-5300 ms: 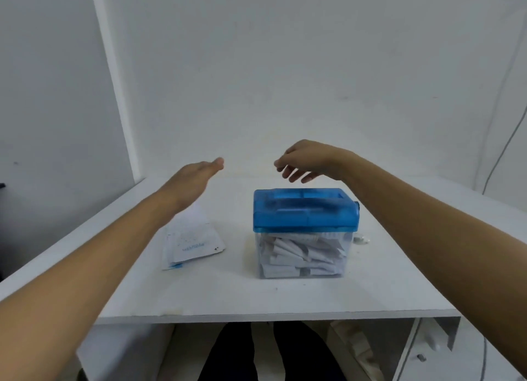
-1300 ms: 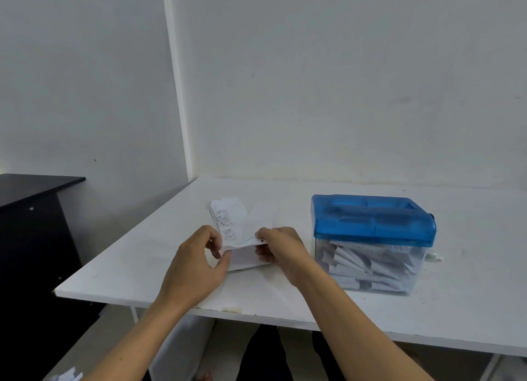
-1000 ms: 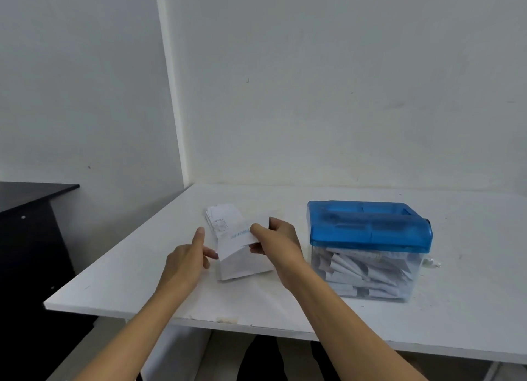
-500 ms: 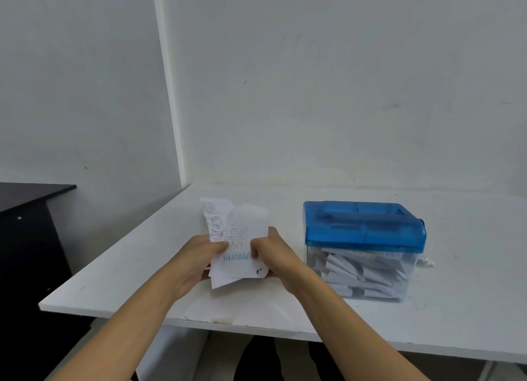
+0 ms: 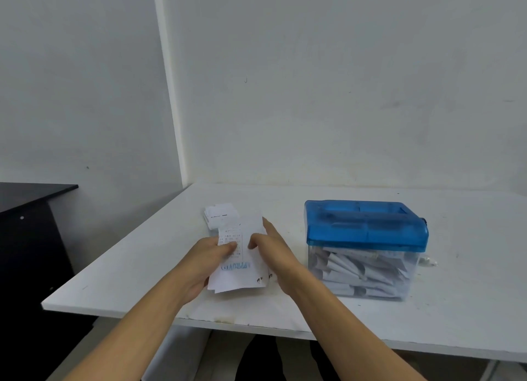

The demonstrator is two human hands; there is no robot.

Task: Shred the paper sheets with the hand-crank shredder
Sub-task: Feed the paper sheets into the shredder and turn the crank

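In the middle of the frame the paper sheets [image 5: 239,269] are held low over the worktop [image 5: 137,283]. The left hand [image 5: 204,263] grips their left edge, thumb on top. The right hand [image 5: 275,252] pinches the right edge, thumb in front, fingers [image 5: 267,227] behind. The shredder [image 5: 365,229] stands just to their right.

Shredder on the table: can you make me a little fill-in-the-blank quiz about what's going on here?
The shredder has a lid coloured ____.
It stands on a ____ table.
The left hand and the right hand hold a paper sheet to the ____ of the shredder.
Missing words: blue; white; left.
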